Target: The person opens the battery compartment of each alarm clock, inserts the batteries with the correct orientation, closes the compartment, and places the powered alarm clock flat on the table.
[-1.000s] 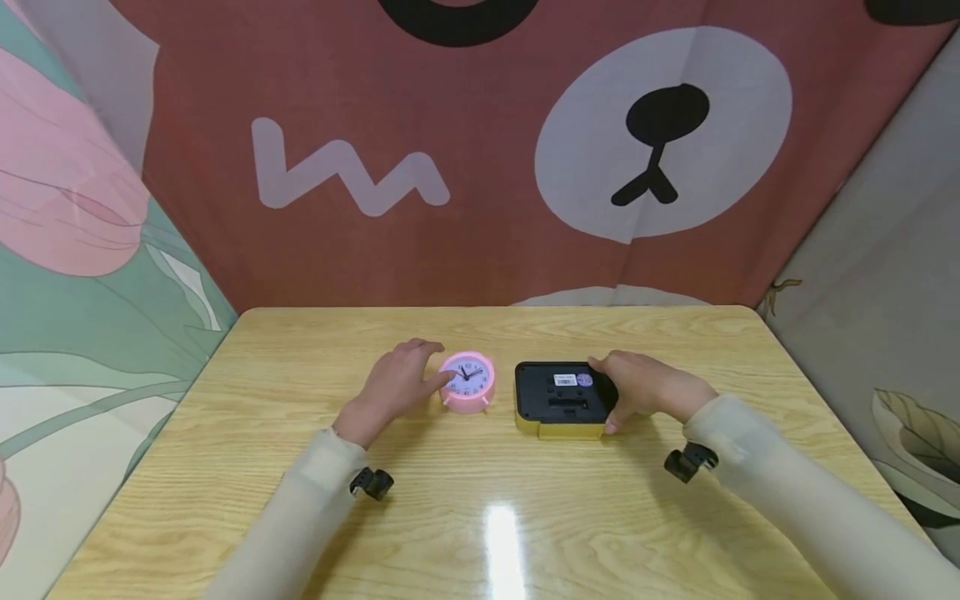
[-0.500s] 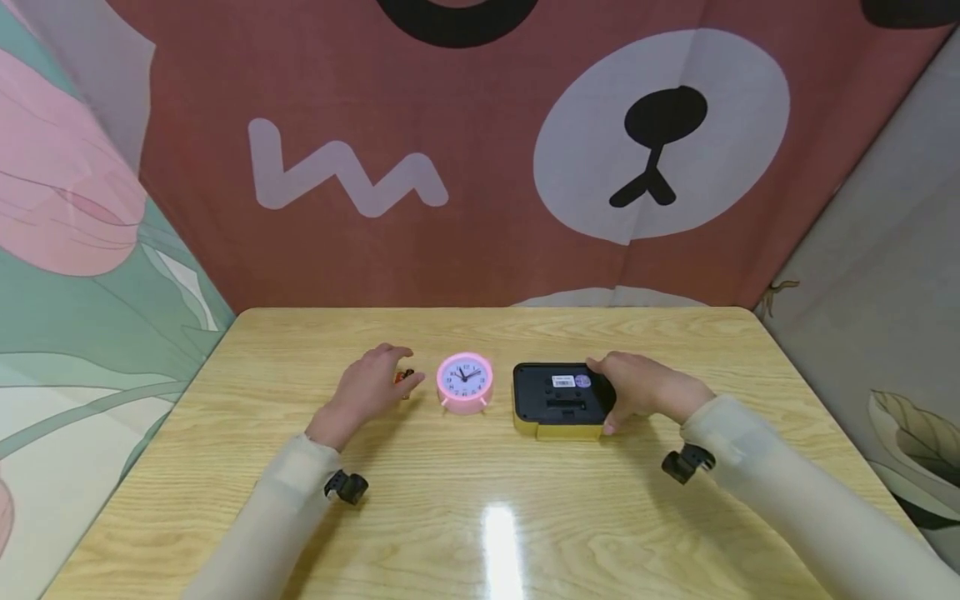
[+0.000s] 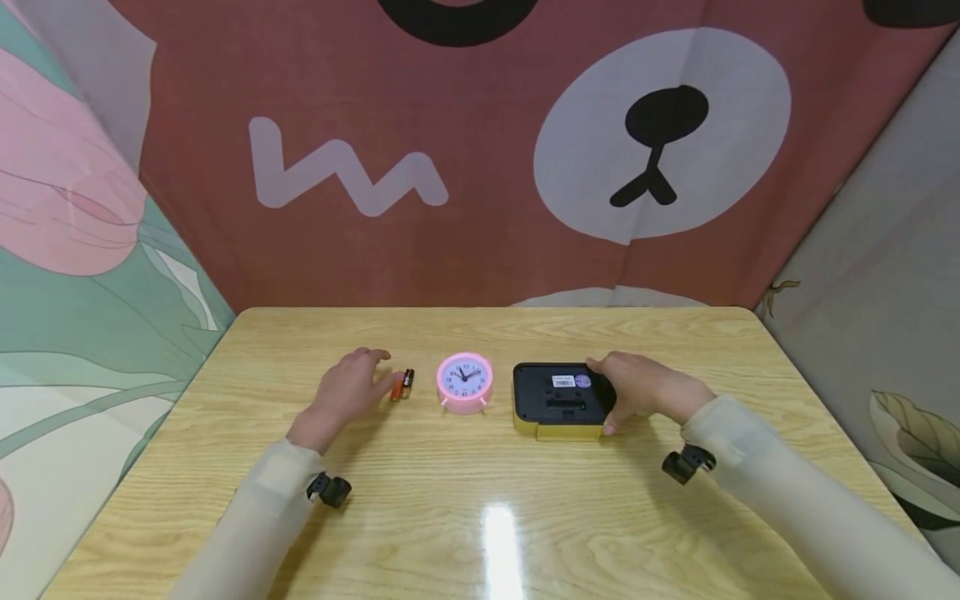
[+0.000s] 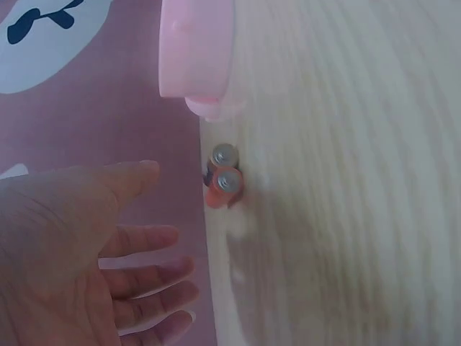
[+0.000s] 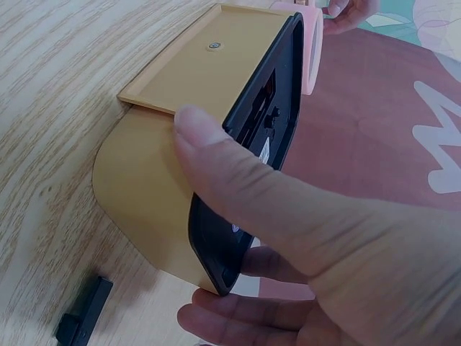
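Observation:
My right hand (image 3: pixel 652 387) grips the right end of a yellow clock (image 3: pixel 572 432). The clock lies face down, its black back with a slot, small knobs and stickers turned up; its face is hidden. In the right wrist view the thumb presses its yellow side (image 5: pixel 137 173). At the left, my left hand (image 3: pixel 345 398) holds nothing, its fingers loosely extended. Beside its thumb are an orange battery (image 3: pixel 397 388) and a dark battery (image 3: pixel 407 384), side by side. In the left wrist view a gap separates the thumb from the orange battery (image 4: pixel 227 183).
A round pink alarm clock (image 3: pixel 465 383) stands between the batteries and the yellow clock. A small black plastic piece (image 5: pixel 85 313) lies on the table by the yellow clock in the right wrist view. The wooden table (image 3: pixel 420 508) ends at a printed cloth (image 3: pixel 480 258) behind.
My left hand has moved left, away from the pink alarm clock, uncovering the two batteries. My right hand keeps its grip on the yellow clock, which has not moved.

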Demonstrator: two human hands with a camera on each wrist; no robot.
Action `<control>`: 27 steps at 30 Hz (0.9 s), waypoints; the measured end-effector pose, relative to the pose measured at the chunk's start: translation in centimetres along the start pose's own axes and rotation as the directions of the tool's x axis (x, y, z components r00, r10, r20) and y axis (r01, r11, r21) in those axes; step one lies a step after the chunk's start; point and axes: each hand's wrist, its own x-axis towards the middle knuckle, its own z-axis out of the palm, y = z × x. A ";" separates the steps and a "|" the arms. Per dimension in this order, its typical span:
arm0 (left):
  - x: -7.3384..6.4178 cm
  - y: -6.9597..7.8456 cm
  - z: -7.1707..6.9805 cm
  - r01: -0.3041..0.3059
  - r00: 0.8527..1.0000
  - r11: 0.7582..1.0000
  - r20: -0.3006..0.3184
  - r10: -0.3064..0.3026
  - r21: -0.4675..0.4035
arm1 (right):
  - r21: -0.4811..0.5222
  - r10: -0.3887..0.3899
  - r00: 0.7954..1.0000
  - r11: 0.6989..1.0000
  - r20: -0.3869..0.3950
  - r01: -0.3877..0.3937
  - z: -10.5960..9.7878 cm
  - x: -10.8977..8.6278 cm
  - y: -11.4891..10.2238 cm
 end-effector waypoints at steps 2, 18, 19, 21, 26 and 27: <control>-0.1 -0.2 0.0 0.008 1.000 1.000 0.002 -0.008 -0.001 | -0.001 -0.001 1.000 1.000 -0.001 0.001 0.0 0.0 0.0; 0.9 0.4 0.9 0.020 1.000 0.999 0.019 -0.021 0.037 | 0.006 0.010 1.000 1.000 0.006 -0.010 -0.1 0.1 -0.1; 0.9 0.5 0.9 0.021 1.000 0.999 0.022 -0.022 0.043 | 0.004 0.011 1.000 1.000 0.007 -0.012 0.0 0.1 -0.1; 1.0 0.6 0.9 0.022 0.999 0.998 0.025 -0.024 0.054 | -0.001 0.010 1.000 1.000 0.009 -0.010 0.0 0.1 -0.1; 1.1 0.8 1.1 0.021 0.999 0.997 0.037 -0.024 0.074 | -0.009 0.010 1.000 1.000 0.008 -0.010 0.0 0.2 0.0; 1.1 0.8 1.1 0.022 0.999 0.997 0.037 -0.025 0.080 | -0.009 0.009 1.000 1.000 0.007 -0.009 0.0 0.1 0.0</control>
